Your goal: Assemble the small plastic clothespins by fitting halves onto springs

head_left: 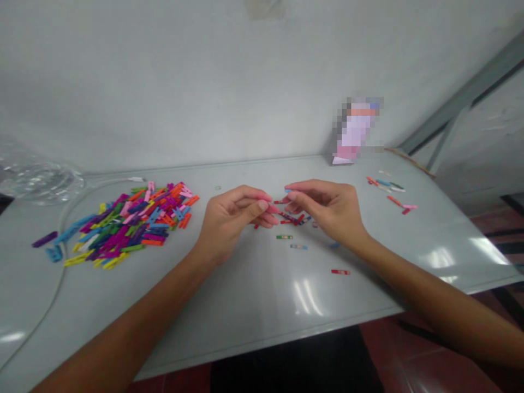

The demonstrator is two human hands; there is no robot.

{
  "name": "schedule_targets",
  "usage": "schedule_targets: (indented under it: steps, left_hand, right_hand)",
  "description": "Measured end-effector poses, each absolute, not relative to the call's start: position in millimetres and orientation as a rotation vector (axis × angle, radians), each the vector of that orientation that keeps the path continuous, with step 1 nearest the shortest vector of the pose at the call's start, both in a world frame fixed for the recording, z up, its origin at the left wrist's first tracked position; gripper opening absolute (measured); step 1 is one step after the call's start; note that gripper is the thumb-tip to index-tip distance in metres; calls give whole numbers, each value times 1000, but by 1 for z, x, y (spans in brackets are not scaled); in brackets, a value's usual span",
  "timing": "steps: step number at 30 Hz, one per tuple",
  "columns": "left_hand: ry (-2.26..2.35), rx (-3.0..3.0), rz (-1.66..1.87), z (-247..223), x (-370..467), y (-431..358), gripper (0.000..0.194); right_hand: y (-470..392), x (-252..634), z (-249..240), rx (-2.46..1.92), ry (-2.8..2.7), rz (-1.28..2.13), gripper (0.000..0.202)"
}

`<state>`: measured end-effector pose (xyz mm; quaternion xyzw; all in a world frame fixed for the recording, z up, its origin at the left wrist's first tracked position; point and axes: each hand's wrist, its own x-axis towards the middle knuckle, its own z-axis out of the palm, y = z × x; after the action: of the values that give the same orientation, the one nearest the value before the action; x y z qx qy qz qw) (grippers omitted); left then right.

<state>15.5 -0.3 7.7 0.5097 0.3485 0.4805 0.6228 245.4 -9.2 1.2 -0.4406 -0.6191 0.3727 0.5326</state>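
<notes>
Above the middle of the grey table (254,295), my left hand (239,214) has its thumb and index finger pressed together; anything between them is too small to make out. Just right of it, my right hand (325,204) pinches a small blue piece (288,190) at its fingertips. The two hands are close but apart. Under and between them lie several red clothespin pieces (298,219), partly hidden by the fingers. Nearer the front are a green piece (284,237), a light blue piece (298,246) and a red piece (340,272).
A large heap of colourful clothespins (123,224) covers the left of the table, beside a white cable (61,273) and clear plastic (36,174). Loose pieces (395,201) lie at the right. A pink-white packet (354,134) leans on the wall.
</notes>
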Motion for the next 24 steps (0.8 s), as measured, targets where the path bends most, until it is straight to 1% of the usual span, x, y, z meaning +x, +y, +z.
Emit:
schedule_targets:
  steps: [6, 11, 16, 20, 24]
  left_hand:
    - [790, 1150, 1043, 7, 19, -4, 31]
    - [771, 1180, 1090, 7, 21, -6, 26]
    - [754, 1180, 1102, 4, 22, -7, 20]
    - [802, 1161, 1139, 2, 22, -9, 9]
    - [880, 1190, 1153, 1, 23, -9, 6]
  right_hand:
    - [-17, 243, 8, -1005, -1578, 826, 21]
    - [-20, 246, 10, -957, -1710, 699, 13]
    - [-17, 248, 11, -865, -1783, 605, 14]
    - [-16, 247, 11, -880, -1778, 660, 15]
    - [-16, 247, 10, -902, -1751, 763, 16]
